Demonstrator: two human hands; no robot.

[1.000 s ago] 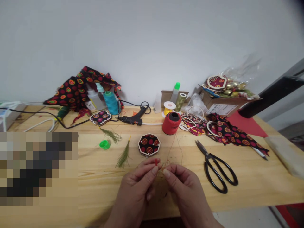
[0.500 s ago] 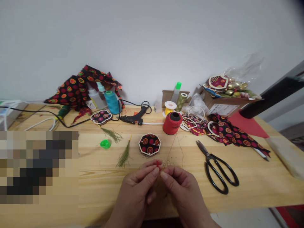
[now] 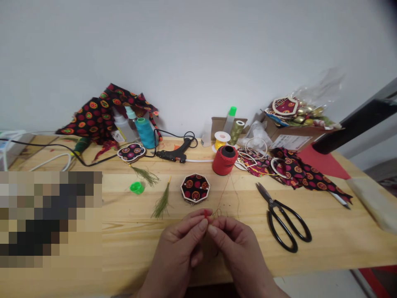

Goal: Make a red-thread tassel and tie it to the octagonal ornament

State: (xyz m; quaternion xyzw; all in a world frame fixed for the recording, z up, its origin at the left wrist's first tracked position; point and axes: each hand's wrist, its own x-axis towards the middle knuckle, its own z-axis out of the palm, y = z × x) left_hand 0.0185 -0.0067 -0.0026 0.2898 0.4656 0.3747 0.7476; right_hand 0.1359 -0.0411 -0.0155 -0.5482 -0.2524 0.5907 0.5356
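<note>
My left hand (image 3: 181,248) and my right hand (image 3: 237,248) meet fingertip to fingertip over the near part of the wooden table (image 3: 325,223). Both are closed in a pinch on a small red bead (image 3: 206,213) and a thin thread (image 3: 221,198). The thread runs up towards the red thread spool (image 3: 225,160). An octagonal ornament covered in patterned fabric (image 3: 195,188) lies just beyond my fingers.
Black scissors (image 3: 283,218) lie to the right. Two green tassels (image 3: 161,203), a green cap (image 3: 137,188), a black glue gun (image 3: 175,154), a teal spool (image 3: 145,133), bottles, patterned cloth (image 3: 102,114) and a box of ornaments (image 3: 294,120) stand further back. A blurred patch covers the left.
My right fingertips have closed in against the left ones. The hands stay in the same spot and the rest of the table is unchanged.
</note>
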